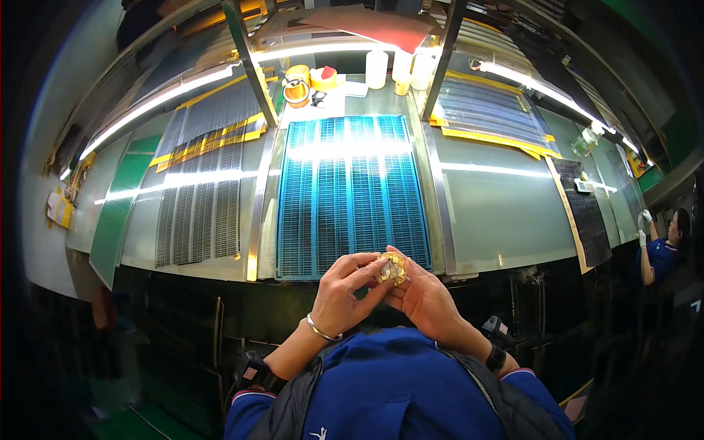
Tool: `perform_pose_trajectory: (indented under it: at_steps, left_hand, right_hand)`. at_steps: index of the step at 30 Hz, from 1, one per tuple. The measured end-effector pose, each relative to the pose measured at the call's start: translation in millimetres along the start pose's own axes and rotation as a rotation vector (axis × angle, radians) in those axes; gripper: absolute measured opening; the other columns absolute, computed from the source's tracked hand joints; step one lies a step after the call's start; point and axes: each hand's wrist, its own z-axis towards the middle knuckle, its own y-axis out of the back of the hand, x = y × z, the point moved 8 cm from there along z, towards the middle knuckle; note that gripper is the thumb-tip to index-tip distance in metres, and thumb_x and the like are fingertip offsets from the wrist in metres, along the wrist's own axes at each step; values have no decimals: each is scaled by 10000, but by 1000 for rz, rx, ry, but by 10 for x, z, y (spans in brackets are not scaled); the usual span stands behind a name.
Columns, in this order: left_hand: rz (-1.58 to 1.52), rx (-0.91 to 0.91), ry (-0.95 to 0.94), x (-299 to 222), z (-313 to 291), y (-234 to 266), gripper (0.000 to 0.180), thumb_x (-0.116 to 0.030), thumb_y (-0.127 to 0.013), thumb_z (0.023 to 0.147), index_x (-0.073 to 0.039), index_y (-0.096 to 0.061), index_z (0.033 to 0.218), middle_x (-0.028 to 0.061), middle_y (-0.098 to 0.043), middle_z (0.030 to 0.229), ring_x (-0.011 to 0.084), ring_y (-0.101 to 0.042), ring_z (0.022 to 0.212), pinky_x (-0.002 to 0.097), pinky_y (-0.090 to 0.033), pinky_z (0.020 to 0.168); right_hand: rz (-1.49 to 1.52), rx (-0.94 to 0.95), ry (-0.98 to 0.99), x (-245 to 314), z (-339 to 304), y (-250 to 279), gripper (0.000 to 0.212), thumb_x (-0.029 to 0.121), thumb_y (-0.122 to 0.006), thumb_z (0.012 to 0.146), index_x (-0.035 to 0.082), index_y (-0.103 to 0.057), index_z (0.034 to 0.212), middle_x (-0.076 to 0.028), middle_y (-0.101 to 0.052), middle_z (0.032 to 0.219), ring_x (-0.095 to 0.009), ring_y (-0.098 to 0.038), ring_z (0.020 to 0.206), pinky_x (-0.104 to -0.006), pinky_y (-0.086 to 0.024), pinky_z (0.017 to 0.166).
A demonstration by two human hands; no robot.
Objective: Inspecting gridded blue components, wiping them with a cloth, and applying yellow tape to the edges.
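Observation:
Close to my body, both hands meet over a small crumpled wad of shiny gold film (394,270). The fingertips of my left hand (343,292) press on its left side. My right hand (427,299) supports it from the right, thumb and fingers curled round its edge. What lies inside the wad, if anything, I cannot make out. Just beyond my hands a blue panel (330,213) with rows of fine dark slots lies flat on the bench, a bright lamp reflection across its far part.
Rolls of amber tape (296,91) and white bottles (376,70) stand behind the panel. Metal posts (444,59) rise on both sides. Slotted dark sheets (199,209) lie left, and a dark panel (583,213) right. At far right, a gloved person (664,246) works.

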Motion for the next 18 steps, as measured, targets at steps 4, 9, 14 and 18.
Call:
perform_pose_trajectory:
  at_steps: [4,9,14,18]
  left_hand:
    - [-81,82,49,14,-7,-62,423,-59,-800,773,-60,-686,1180,115,-618,1152,232,-673,916,339,-597,783]
    - [-83,96,6,-32,24,-120,444,-40,-798,743,-59,-665,1166,125,-585,1154,246,-656,954,349,-589,808]
    - [-84,148,39,10,26,-166,362,-37,-812,714,-44,-661,1044,122,-550,1092,250,-642,925,340,-584,775]
    - [-136,180,16,42,9,-169,341,-68,-841,692,-45,-645,971,109,-528,1073,250,-622,951,324,-574,750]
  right_hand:
    - [24,65,26,39,-61,2,517,332,-373,1078,70,-314,1519,-119,-557,1342,-264,-595,1211,-372,-512,1019]
    - [44,32,28,51,-81,42,524,311,-444,1057,81,-335,1515,-96,-567,1334,-229,-600,1201,-349,-522,999]
    - [44,18,10,22,-93,31,509,282,-477,1049,75,-366,1501,-95,-570,1327,-217,-602,1194,-354,-527,984]
    - [-11,29,-8,-16,-82,-11,505,277,-471,1052,97,-358,1510,-95,-564,1325,-210,-599,1188,-348,-529,964]
